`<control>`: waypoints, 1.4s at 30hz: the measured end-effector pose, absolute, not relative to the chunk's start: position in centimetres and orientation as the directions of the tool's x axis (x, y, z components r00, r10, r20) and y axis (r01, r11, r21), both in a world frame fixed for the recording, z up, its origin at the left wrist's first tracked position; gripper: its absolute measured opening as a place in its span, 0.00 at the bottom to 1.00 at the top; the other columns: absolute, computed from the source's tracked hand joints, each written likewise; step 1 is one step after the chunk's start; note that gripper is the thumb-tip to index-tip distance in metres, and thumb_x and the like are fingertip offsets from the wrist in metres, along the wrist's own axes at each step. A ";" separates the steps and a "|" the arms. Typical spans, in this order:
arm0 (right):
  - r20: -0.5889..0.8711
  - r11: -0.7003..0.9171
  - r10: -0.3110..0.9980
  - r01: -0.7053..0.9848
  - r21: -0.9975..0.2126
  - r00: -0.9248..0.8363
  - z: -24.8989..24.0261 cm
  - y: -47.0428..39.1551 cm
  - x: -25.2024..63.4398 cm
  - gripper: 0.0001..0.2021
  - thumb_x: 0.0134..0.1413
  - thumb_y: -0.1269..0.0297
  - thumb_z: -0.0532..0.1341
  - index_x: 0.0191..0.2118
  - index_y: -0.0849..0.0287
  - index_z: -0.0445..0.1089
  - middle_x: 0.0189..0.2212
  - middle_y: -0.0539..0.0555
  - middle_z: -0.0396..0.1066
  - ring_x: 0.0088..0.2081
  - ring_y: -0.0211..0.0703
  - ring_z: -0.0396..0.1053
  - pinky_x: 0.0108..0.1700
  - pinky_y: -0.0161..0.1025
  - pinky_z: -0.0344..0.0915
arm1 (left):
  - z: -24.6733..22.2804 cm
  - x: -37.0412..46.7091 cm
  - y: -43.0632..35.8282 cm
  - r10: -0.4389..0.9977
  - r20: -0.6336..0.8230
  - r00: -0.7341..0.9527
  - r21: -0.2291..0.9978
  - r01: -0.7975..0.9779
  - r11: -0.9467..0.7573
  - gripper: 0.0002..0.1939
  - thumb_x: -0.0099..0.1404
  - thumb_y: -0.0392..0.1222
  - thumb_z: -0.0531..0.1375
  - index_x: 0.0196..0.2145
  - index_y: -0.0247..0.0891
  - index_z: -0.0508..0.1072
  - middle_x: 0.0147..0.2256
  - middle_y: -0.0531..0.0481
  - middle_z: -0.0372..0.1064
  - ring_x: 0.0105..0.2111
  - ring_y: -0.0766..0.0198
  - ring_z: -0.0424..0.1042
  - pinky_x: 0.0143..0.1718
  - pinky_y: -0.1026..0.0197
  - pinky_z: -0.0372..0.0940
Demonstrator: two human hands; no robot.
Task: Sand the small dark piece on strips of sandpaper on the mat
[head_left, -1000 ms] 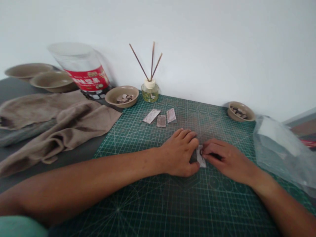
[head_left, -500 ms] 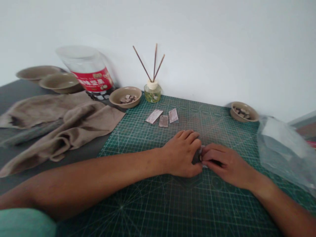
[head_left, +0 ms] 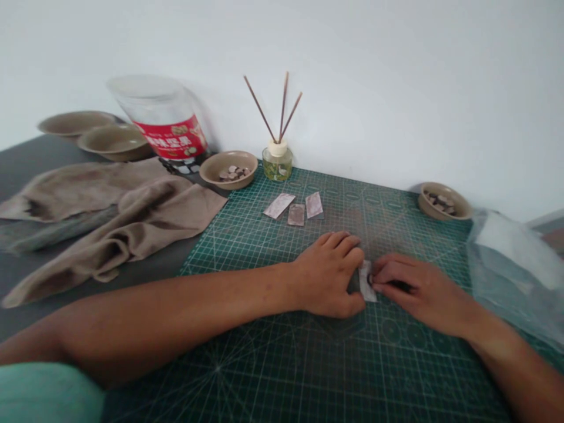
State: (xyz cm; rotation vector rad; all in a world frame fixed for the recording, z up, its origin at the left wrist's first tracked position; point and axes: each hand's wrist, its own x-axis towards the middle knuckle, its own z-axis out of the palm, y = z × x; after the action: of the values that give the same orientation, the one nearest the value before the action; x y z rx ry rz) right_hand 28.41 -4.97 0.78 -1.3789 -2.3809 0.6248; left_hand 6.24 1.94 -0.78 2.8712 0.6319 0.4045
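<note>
On the green cutting mat (head_left: pixel 282 370), a small pale rectangular piece (head_left: pixel 368 288), worn like used sandpaper, lies between my hands. Curled fingers and thumb of my left hand (head_left: pixel 332 275) hold it down along its left edge. Thumb and fingertips of my right hand (head_left: pixel 408 288) are pinched together over its right side, around something small and dark that I cannot make out. Beyond my left hand lie three similar worn rectangles: a pale one (head_left: pixel 279 205), a browner one (head_left: pixel 296 215) and another pale one (head_left: pixel 314 205).
At the back left, a bowl of small flat pieces (head_left: pixel 229 181) stands beside a reed diffuser (head_left: pixel 277 163) and a red-labelled jar (head_left: pixel 176 138). A similar bowl (head_left: pixel 445 211) and a clear plastic bag (head_left: pixel 506 282) are at right. A brown cloth (head_left: pixel 176 214) lies left.
My right hand has slid a little rightward from my left, uncovering more of the pale rectangle. My left hand stays in place over its edge. The view has shifted slightly.
</note>
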 end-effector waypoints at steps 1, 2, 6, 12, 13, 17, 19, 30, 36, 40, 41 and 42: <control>0.054 0.457 0.859 0.714 -0.531 -0.510 0.8 -5.0 28.3 0.05 0.68 0.66 0.58 0.39 0.53 0.71 0.41 0.50 0.73 0.43 0.42 0.71 0.44 0.41 0.67 | -0.8 6.3 1.9 0.435 0.226 0.871 0.227 0.387 -0.893 0.26 0.61 0.57 0.59 0.48 0.33 0.67 0.61 0.35 0.60 0.64 0.43 0.57 0.65 0.46 0.53; 0.067 0.472 0.851 0.703 -0.531 -0.521 0.8 -5.0 28.2 0.06 0.68 0.66 0.58 0.39 0.53 0.71 0.42 0.50 0.73 0.43 0.42 0.71 0.44 0.41 0.67 | -0.8 6.3 1.9 0.437 0.226 0.871 0.229 0.388 -0.893 0.26 0.61 0.56 0.59 0.48 0.33 0.67 0.61 0.35 0.61 0.64 0.43 0.57 0.65 0.47 0.53; 0.138 0.461 0.882 0.767 -0.446 -0.450 0.6 -4.5 28.4 0.05 0.68 0.67 0.58 0.39 0.56 0.71 0.41 0.52 0.73 0.42 0.45 0.71 0.46 0.45 0.66 | -0.9 6.5 1.9 0.446 0.223 0.867 0.229 0.398 -0.888 0.26 0.61 0.55 0.59 0.49 0.33 0.67 0.61 0.36 0.61 0.64 0.43 0.57 0.66 0.47 0.53; 0.098 0.532 0.816 0.675 -0.512 -0.569 0.7 -4.6 28.6 0.05 0.68 0.68 0.59 0.39 0.54 0.71 0.41 0.49 0.75 0.43 0.40 0.72 0.45 0.39 0.67 | -0.9 6.5 1.9 0.442 0.226 0.868 0.238 0.391 -0.889 0.25 0.61 0.56 0.59 0.48 0.34 0.68 0.61 0.36 0.62 0.64 0.44 0.58 0.65 0.47 0.53; 0.111 0.539 0.815 0.672 -0.508 -0.569 0.7 -4.6 28.5 0.05 0.68 0.68 0.58 0.39 0.54 0.71 0.41 0.49 0.75 0.43 0.41 0.72 0.45 0.39 0.66 | -0.9 6.5 1.9 0.440 0.224 0.869 0.238 0.390 -0.890 0.25 0.61 0.56 0.59 0.47 0.34 0.68 0.60 0.36 0.62 0.63 0.44 0.58 0.65 0.47 0.53; 0.142 0.513 0.851 0.742 -0.432 -0.505 0.6 -4.0 28.6 0.05 0.68 0.69 0.58 0.39 0.56 0.71 0.42 0.53 0.74 0.43 0.44 0.72 0.46 0.44 0.66 | -0.7 6.5 1.8 0.459 0.215 0.862 0.250 0.406 -0.879 0.25 0.61 0.55 0.59 0.48 0.33 0.67 0.60 0.35 0.63 0.63 0.44 0.58 0.65 0.46 0.54; 0.130 0.507 0.853 0.739 -0.445 -0.506 0.8 -4.0 28.9 0.05 0.67 0.68 0.58 0.39 0.56 0.71 0.42 0.52 0.74 0.42 0.43 0.72 0.45 0.42 0.66 | -0.6 6.5 1.9 0.477 0.217 0.852 0.263 0.419 -0.869 0.25 0.61 0.56 0.59 0.48 0.33 0.67 0.60 0.35 0.62 0.63 0.44 0.58 0.65 0.46 0.54; 0.123 0.515 0.838 0.698 -0.497 -0.531 0.7 -4.2 28.2 0.05 0.67 0.70 0.59 0.39 0.56 0.72 0.42 0.52 0.73 0.43 0.42 0.71 0.45 0.41 0.67 | -0.4 6.4 2.1 0.453 0.200 0.869 0.264 0.397 -0.879 0.22 0.61 0.54 0.60 0.46 0.34 0.67 0.60 0.36 0.62 0.63 0.44 0.59 0.64 0.46 0.55; 0.074 0.503 0.812 0.631 -0.591 -0.578 1.1 -4.6 28.1 0.06 0.67 0.68 0.59 0.38 0.54 0.72 0.40 0.51 0.74 0.41 0.41 0.72 0.44 0.40 0.68 | -0.8 6.4 2.0 0.438 0.227 0.870 0.263 0.378 -0.887 0.23 0.62 0.55 0.58 0.47 0.33 0.67 0.60 0.35 0.62 0.63 0.43 0.58 0.65 0.45 0.54; 0.080 0.490 0.818 0.618 -0.615 -0.569 1.0 -4.7 27.5 0.05 0.66 0.69 0.60 0.37 0.55 0.72 0.39 0.50 0.73 0.41 0.40 0.72 0.44 0.39 0.68 | -0.8 6.4 2.0 0.448 0.236 0.862 0.288 0.378 -0.880 0.24 0.61 0.54 0.60 0.50 0.36 0.66 0.60 0.37 0.62 0.63 0.44 0.58 0.65 0.44 0.54; 0.080 0.490 0.817 0.614 -0.619 -0.572 0.9 -4.7 27.5 0.05 0.66 0.70 0.60 0.37 0.55 0.71 0.38 0.50 0.73 0.41 0.39 0.72 0.44 0.38 0.68 | -0.8 6.4 2.0 0.447 0.230 0.864 0.292 0.377 -0.879 0.24 0.61 0.54 0.60 0.49 0.36 0.67 0.60 0.38 0.62 0.63 0.44 0.58 0.64 0.44 0.55; 0.081 0.492 0.814 0.607 -0.624 -0.576 0.9 -4.6 27.5 0.05 0.66 0.70 0.60 0.37 0.55 0.71 0.39 0.50 0.73 0.41 0.39 0.72 0.44 0.38 0.68 | -0.7 6.4 2.1 0.446 0.223 0.867 0.294 0.376 -0.879 0.23 0.61 0.54 0.60 0.48 0.37 0.67 0.60 0.38 0.62 0.63 0.44 0.59 0.64 0.44 0.55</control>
State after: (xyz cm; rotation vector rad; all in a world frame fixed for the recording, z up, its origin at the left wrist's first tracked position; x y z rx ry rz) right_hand 27.46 -4.64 0.92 -1.1862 -2.3745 0.7801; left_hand 6.40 2.07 -0.68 2.7987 0.6265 0.4191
